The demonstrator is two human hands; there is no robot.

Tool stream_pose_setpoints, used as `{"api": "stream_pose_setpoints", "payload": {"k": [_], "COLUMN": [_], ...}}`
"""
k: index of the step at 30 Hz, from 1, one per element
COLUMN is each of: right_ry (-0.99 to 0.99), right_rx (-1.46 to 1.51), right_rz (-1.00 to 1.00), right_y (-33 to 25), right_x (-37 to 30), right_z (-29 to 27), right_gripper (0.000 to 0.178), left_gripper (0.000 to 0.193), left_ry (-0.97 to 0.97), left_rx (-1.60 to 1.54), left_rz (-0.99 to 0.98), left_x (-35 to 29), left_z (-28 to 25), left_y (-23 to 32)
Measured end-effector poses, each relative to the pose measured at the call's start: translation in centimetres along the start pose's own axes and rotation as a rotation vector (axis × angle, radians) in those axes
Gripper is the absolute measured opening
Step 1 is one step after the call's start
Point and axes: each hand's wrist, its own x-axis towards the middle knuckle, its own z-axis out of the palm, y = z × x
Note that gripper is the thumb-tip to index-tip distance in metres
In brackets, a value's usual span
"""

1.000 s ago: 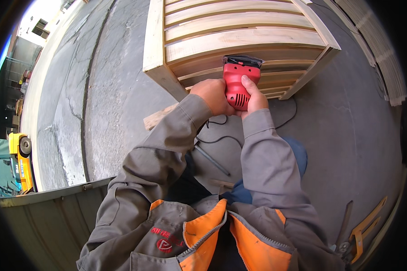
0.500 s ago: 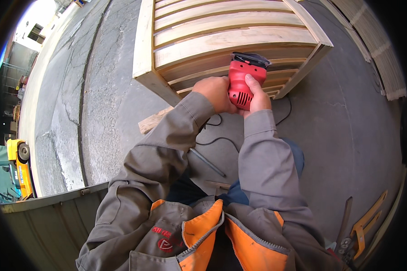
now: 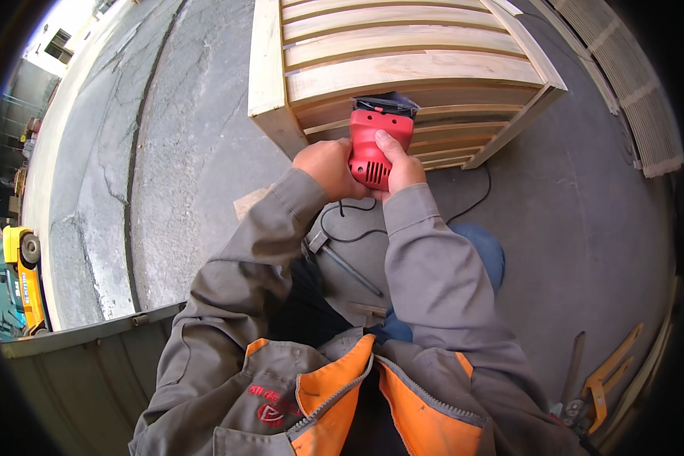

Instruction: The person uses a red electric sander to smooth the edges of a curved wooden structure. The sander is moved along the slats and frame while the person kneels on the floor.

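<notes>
A red electric sander (image 3: pixel 378 148) with a black pad end is held between both my hands, its pad against or very near a slat on the near side of a slatted wooden crate (image 3: pixel 418 68). My left hand (image 3: pixel 327 169) is closed around the tool's left side. My right hand (image 3: pixel 404 169) grips its right side, thumb lying along the red body. The pad's working face is turned away from me, so I cannot tell whether it touches the wood. A black cord (image 3: pixel 355 240) loops on the floor beneath my hands.
A hammer (image 3: pixel 346 262) lies on the floor between my knees, near a wood scrap (image 3: pixel 367 309). Left of my sleeve is another wood piece (image 3: pixel 252 201). At lower right rests a yellow-handled saw (image 3: pixel 612 376). Stacked boards (image 3: pixel 638 91) stand at upper right.
Both hands and the sander have shifted left along the crate's near slat. The crate now appears slightly further right in view, and more of the hammer shows.
</notes>
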Motion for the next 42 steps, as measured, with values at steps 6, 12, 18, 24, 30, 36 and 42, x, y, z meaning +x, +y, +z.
{"api": "stream_pose_setpoints", "payload": {"k": [6, 12, 18, 24, 30, 36, 42], "right_ry": [-0.080, -0.116, -0.106, -0.098, -0.119, -0.148, -0.127], "right_rx": [-0.035, -0.026, -0.070, -0.038, -0.021, 0.011, 0.039], "right_rz": [-0.041, -0.011, -0.004, 0.013, -0.037, -0.030, -0.045], "right_y": [3.3, 4.5, 5.4, 4.9, 5.2, 3.9, 2.8], "right_x": [1.6, 0.8, 0.8, 0.8, 2.0, 1.8, 1.9], "right_z": [1.3, 3.5, 4.7, 4.6, 3.6, 2.8, 1.2], "right_gripper": [0.057, 0.056, 0.055, 0.056, 0.051, 0.049, 0.049], "left_gripper": [0.070, 0.064, 0.071, 0.061, 0.060, 0.060, 0.055], "left_ry": [0.046, 0.015, 0.090, 0.108, 0.127, 0.128, 0.074], "left_rx": [-0.021, 0.009, -0.042, -0.047, -0.058, -0.042, -0.013], "left_rz": [-0.049, -0.129, -0.096, -0.120, -0.139, -0.133, -0.138], "left_x": [-1.7, -3.6, -4.3, -4.2, -3.8, -3.4, -2.2], "left_z": [0.4, -1.4, -0.8, 0.0, 0.3, 0.4, 0.5], "left_y": [-2.8, -3.6, -5.6, -5.9, -4.6, -3.7, -1.7]}}
